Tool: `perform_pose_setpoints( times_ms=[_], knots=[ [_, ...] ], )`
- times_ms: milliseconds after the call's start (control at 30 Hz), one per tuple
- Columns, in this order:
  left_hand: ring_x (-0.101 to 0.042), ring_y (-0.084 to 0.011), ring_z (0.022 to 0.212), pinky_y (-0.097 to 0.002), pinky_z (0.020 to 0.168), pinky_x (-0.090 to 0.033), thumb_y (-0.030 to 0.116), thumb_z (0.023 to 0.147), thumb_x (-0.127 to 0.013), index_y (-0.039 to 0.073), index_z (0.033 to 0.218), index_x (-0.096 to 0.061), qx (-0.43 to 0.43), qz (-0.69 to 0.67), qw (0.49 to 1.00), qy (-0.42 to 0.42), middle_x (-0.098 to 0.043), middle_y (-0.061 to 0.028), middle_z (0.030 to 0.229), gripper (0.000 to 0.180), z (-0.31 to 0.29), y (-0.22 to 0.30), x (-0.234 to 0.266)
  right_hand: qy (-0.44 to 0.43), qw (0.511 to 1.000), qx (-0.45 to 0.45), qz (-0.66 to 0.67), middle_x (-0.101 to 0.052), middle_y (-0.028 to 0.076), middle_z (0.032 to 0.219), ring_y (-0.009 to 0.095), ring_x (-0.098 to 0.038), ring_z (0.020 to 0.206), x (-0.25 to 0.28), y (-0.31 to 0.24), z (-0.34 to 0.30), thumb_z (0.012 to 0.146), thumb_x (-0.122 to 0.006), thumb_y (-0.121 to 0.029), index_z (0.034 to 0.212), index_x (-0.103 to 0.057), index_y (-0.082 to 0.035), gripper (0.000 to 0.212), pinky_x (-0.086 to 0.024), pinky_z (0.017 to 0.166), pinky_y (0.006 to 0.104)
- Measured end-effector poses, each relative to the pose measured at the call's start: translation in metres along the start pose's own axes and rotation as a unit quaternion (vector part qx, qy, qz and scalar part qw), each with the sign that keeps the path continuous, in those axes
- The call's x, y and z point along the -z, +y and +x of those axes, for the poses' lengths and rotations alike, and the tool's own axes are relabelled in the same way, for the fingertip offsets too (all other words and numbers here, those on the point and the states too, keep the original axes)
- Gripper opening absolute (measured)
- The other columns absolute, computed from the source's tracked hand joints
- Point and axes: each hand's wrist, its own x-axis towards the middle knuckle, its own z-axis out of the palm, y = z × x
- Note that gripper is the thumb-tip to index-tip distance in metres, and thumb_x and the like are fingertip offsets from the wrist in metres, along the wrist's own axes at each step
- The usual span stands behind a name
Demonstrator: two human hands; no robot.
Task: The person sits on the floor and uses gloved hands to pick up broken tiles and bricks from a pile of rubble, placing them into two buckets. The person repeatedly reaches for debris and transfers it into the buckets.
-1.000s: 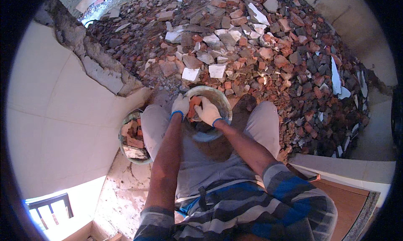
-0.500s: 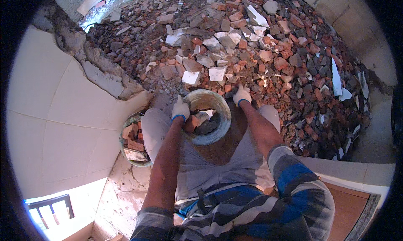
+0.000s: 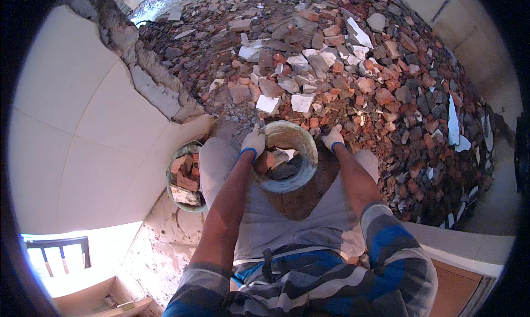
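Between my knees stands a round, pale-rimmed bucket (image 3: 313, 165), tilted so its mouth shows. Brick chunks (image 3: 265, 161), a dark grey piece (image 3: 284, 171) and a white shard lie inside it. My left hand (image 3: 253, 141), in a whitish glove with a blue cuff, is closed at the bucket's left rim. Just right of the rim, my gloved right hand (image 3: 334, 136) is at the near edge of the rubble heap (image 3: 381, 96), fingers curled down. Dark bits lie by its fingertips; what they grip, if anything, is hidden.
A second bucket (image 3: 191, 207) filled with broken brick stands left of my left knee, beside the tiled wall (image 3: 105, 146). Rubble with white tile shards (image 3: 302, 102) spreads ahead and right. A broken wall edge (image 3: 160, 93) juts in at left.
The whole view has shifted, so the scene sits farther right. Relative to the bucket, my right hand has come slightly nearer to me. My left hand stays at the rim.
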Motion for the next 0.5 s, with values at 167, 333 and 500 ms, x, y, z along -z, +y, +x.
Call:
perform_pose_setpoints(
  times_ms=[167, 333, 500],
  knots=[
    [-0.058, -0.0463, 0.135, -0.0489, 0.116, -0.043, 0.036, 0.097, -0.051, 0.01, 0.167, -0.031, -0.008, -0.014, 1.0, -0.001, -0.06, -0.0325, 0.144, 0.078, 0.004, -0.001, -0.004, 0.091, 0.966, 0.16, -0.181, -0.073, 0.031, 0.12, 0.043, -0.071, 0.115, -0.032, 0.02, 0.008, 0.087, -0.077, -0.036, 0.136, -0.058, 0.004, 0.067, -0.055, 0.104, 0.0509],
    [-0.061, -0.0494, 0.13, -0.052, 0.113, -0.045, 0.037, 0.096, -0.05, 0.01, 0.166, -0.034, -0.015, -0.017, 1.0, 0.021, -0.063, -0.0348, 0.138, 0.077, 0.008, -0.008, -0.01, 0.061, 0.985, 0.079, -0.14, -0.072, 0.028, 0.124, 0.042, -0.07, 0.118, -0.04, 0.03, 0.034, 0.089, -0.068, -0.023, 0.129, -0.067, 0.002, 0.047, -0.056, 0.102, 0.0488],
    [-0.064, -0.0511, 0.122, -0.0542, 0.108, -0.048, 0.035, 0.097, -0.048, 0.013, 0.167, -0.031, -0.015, -0.013, 1.0, 0.023, -0.066, -0.0353, 0.131, 0.075, 0.01, -0.009, -0.014, 0.063, 0.991, 0.053, 0.102, -0.075, 0.021, 0.121, 0.032, -0.074, 0.112, 0.004, 0.019, 0.032, 0.092, -0.069, -0.029, 0.133, -0.066, 0.005, 0.054, -0.058, 0.097, 0.0413]
  ],
)
